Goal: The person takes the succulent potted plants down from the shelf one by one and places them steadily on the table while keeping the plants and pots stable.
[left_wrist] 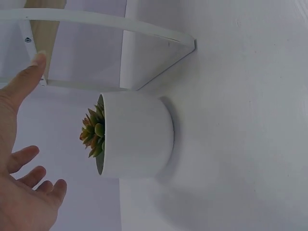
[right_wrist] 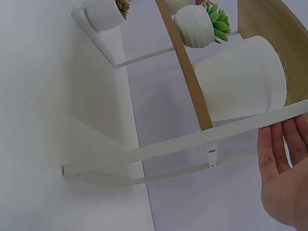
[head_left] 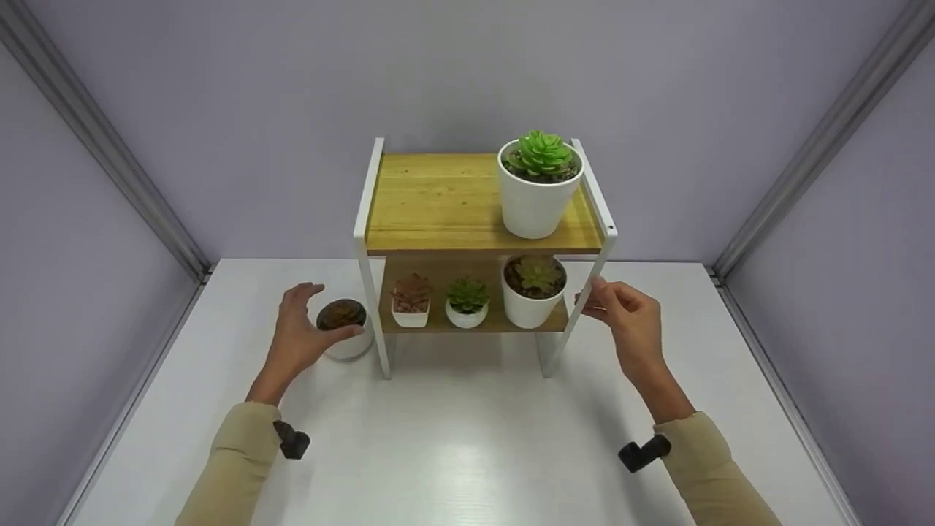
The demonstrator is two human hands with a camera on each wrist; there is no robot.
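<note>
A white pot [head_left: 352,348] with a green-and-orange succulent [left_wrist: 93,129] is stood upright left of centre in the head view, flanked by the spread left hand [head_left: 296,332]. At centre, a white-framed, two-tier wooden shelf [head_left: 438,201] is held upright, its right-side leg gripped by the right hand [head_left: 632,323].

shelf boards [head_left: 438,197]: grained wood; frame [head_left: 369,190]: smooth, painted-looking; pots [left_wrist: 138,134]: smooth, matt; tabletop [head_left: 460,438]: glossy; sleeves [head_left: 241,446]: cloth

No legible txt, labels, brands, nos. or signs in head, L-wrist or R-wrist view, upper L to lower R of ea. frame.
</note>
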